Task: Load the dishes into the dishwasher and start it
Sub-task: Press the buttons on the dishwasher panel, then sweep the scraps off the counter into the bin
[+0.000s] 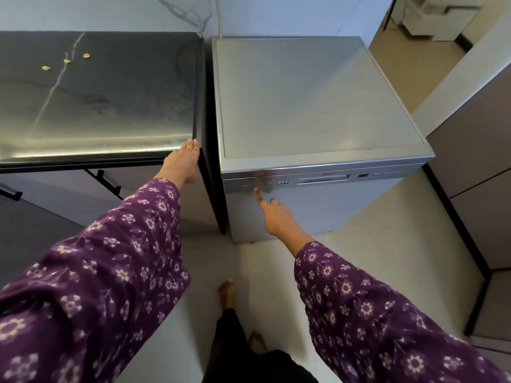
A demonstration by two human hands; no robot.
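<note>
The right hand (pixel 276 217) is held out with its forefinger straight and the other fingers curled under, nothing being gripped. The fingertip is set at the lower edge of the control panel (pixel 318 179) of the dishwasher (pixel 318 92), below a row of faint buttons. Whether it is pressed home cannot be told, since that spot is smeared by blur. The left hand (pixel 182 164) is laid with straight, closed fingers on the near right corner of the table (pixel 96 106); its thumb is partly hidden beneath.

The dishwasher stands on the floor (pixel 373 244) just right of the table, its door shut, so the inside is hidden. On the panel a blue display (pixel 283 182) is read as "888". A small brand mark (pixel 330 174) above the handle recess is too fine to be read.

Three small yellowish scraps (pixel 66 61) are seen on the dark table top. Bare feet (pixel 227 293) are seen on the floor below, and a partition (pixel 470 161) is set close on the right.
</note>
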